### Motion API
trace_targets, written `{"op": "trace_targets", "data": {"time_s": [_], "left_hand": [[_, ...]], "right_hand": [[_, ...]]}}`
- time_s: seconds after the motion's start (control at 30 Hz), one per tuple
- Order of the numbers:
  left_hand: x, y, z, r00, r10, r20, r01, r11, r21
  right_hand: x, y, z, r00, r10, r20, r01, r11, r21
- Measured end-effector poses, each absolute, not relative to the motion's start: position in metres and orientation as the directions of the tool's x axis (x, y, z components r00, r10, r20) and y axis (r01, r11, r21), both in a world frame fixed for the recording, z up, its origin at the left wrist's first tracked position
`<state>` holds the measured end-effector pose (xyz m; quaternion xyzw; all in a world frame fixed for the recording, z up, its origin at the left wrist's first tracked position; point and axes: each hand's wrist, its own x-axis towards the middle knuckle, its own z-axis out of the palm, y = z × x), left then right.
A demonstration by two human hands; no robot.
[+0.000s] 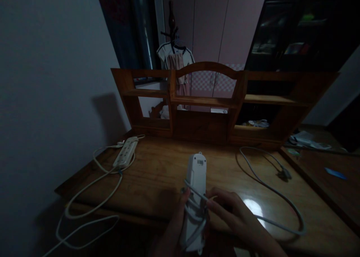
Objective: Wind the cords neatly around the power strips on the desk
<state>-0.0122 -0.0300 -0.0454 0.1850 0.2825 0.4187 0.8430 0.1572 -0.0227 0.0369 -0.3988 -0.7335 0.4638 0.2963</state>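
A white power strip (198, 171) is held upright over the desk's front edge, its labelled underside toward me. My left hand (176, 223) is wrapped round its lower left side, with the thumb near the cord. Several turns of grey cord (194, 212) run round the strip's lower half. My right hand (232, 210) pinches the cord at the strip's right edge. From there the loose cord (292, 206) loops across the right of the desk to a plug (285, 173) lying on the wood.
A second power strip (125, 153) lies at the desk's left, its white cable (84, 191) hanging over the front edge. The wooden desk (157, 163) has a shelf unit (201, 99) at its back. A blue packet (334, 173) lies on the surface to the right.
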Motion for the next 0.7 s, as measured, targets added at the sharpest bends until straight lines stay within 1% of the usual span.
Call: {"op": "trace_targets", "data": {"time_s": [0.1, 0.17, 0.2, 0.23, 0.3, 0.33, 0.37, 0.4, 0.43, 0.47, 0.5, 0.53, 0.57, 0.6, 0.63, 0.67, 0.7], "left_hand": [[-0.009, -0.038, -0.042, 0.459, 0.813, -0.359, -0.620, 0.582, 0.526], [-0.007, -0.042, -0.033, 0.451, 0.818, -0.358, -0.644, 0.576, 0.504], [-0.007, -0.043, -0.028, 0.454, 0.821, -0.345, -0.665, 0.570, 0.482], [-0.006, -0.044, -0.022, 0.458, 0.826, -0.327, -0.693, 0.563, 0.450], [-0.005, -0.044, -0.014, 0.464, 0.842, -0.275, -0.746, 0.539, 0.390], [-0.004, -0.043, -0.012, 0.464, 0.851, -0.247, -0.764, 0.526, 0.375], [-0.004, -0.043, -0.012, 0.470, 0.854, -0.222, -0.770, 0.520, 0.370], [-0.004, -0.043, -0.013, 0.478, 0.854, -0.204, -0.770, 0.519, 0.371], [-0.005, -0.042, -0.016, 0.491, 0.851, -0.189, -0.762, 0.524, 0.380], [-0.006, -0.043, -0.020, 0.507, 0.843, -0.177, -0.746, 0.533, 0.399], [-0.008, -0.044, -0.025, 0.523, 0.836, -0.165, -0.726, 0.539, 0.427], [-0.011, -0.045, -0.029, 0.536, 0.831, -0.152, -0.701, 0.538, 0.468], [-0.015, -0.048, -0.031, 0.549, 0.825, -0.134, -0.671, 0.530, 0.519], [-0.020, -0.051, -0.032, 0.554, 0.825, -0.110, -0.636, 0.505, 0.584], [-0.025, -0.054, -0.030, 0.553, 0.830, -0.078, -0.597, 0.459, 0.659], [-0.030, -0.057, -0.027, 0.552, 0.833, -0.042, -0.542, 0.396, 0.742], [-0.034, -0.060, -0.021, 0.545, 0.838, -0.008, -0.467, 0.312, 0.827]], "right_hand": [[0.158, -0.026, 0.035, -0.512, 0.852, 0.106, 0.328, 0.308, -0.893], [0.161, -0.031, 0.029, -0.529, 0.833, 0.162, 0.379, 0.402, -0.833], [0.163, -0.035, 0.025, -0.540, 0.814, 0.214, 0.418, 0.480, -0.771], [0.166, -0.038, 0.021, -0.556, 0.784, 0.276, 0.464, 0.568, -0.680], [0.171, -0.044, 0.013, -0.601, 0.696, 0.393, 0.543, 0.716, -0.440], [0.174, -0.046, 0.010, -0.626, 0.647, 0.435, 0.559, 0.762, -0.328], [0.176, -0.047, 0.008, -0.643, 0.604, 0.471, 0.562, 0.790, -0.246], [0.178, -0.047, 0.007, -0.646, 0.575, 0.502, 0.560, 0.804, -0.200], [0.180, -0.047, 0.008, -0.638, 0.558, 0.531, 0.551, 0.812, -0.192], [0.182, -0.046, 0.009, -0.617, 0.560, 0.553, 0.540, 0.812, -0.222], [0.185, -0.046, 0.012, -0.591, 0.591, 0.549, 0.530, 0.798, -0.287], [0.187, -0.045, 0.015, -0.567, 0.651, 0.504, 0.530, 0.757, -0.382], [0.191, -0.043, 0.018, -0.551, 0.725, 0.413, 0.539, 0.687, -0.487], [0.195, -0.041, 0.022, -0.549, 0.784, 0.291, 0.550, 0.600, -0.581], [0.200, -0.037, 0.026, -0.557, 0.815, 0.158, 0.562, 0.510, -0.651], [0.205, -0.032, 0.030, -0.577, 0.816, 0.030, 0.574, 0.432, -0.696], [0.211, -0.026, 0.033, -0.605, 0.794, -0.067, 0.576, 0.378, -0.725]]}}
